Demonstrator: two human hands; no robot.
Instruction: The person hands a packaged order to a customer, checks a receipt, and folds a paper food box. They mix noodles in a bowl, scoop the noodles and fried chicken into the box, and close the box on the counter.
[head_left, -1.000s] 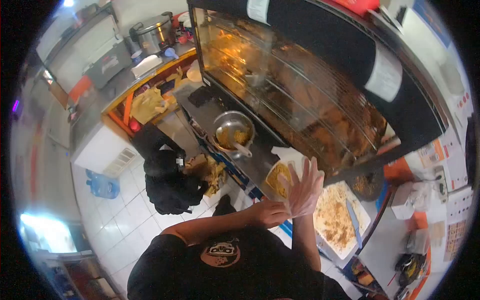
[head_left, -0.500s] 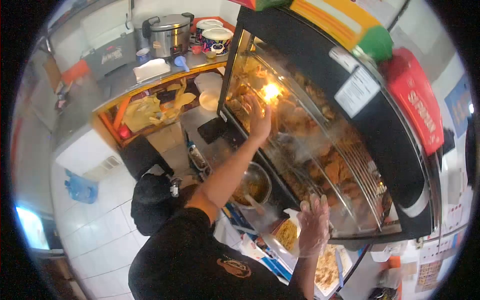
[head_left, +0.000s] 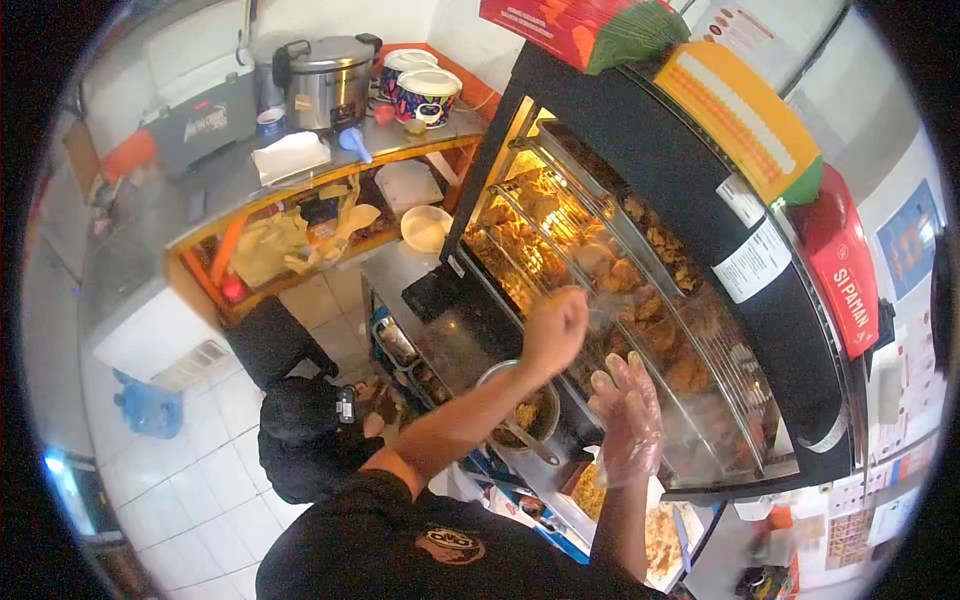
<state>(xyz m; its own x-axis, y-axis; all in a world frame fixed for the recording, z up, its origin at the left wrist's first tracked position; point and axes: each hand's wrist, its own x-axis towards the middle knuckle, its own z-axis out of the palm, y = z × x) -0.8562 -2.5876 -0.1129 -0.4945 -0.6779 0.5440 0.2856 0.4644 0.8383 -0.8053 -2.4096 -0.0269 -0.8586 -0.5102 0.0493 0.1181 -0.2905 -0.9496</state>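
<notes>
In front of the lit glass display case [head_left: 620,270], my left hand [head_left: 556,332] is bare and closed in a fist; what it holds, if anything, is hidden. My right hand [head_left: 628,420] wears a clear plastic glove and is raised near the glass, fingers up and apart, holding nothing. Browned fried food [head_left: 655,335] lies on the racks inside. Below my left forearm stands a metal bowl [head_left: 538,412] with yellowish food and a utensil in it. Beside my right wrist is a container of yellow crumbs [head_left: 588,492]. A white tray of crumbly food [head_left: 662,545] bears a blue-handled knife [head_left: 682,538].
A person in black [head_left: 305,430] is low down at the left. On the back counter [head_left: 215,205] are a large steel cooker [head_left: 328,85] and patterned pots [head_left: 427,98]. A white bowl [head_left: 426,229] sits below. Coloured boxes [head_left: 740,115] top the case.
My left hand has left the ungloved raised pose, moved down and right, and closed. Earlier it was at the glove of my right hand. The view has turned towards the case.
</notes>
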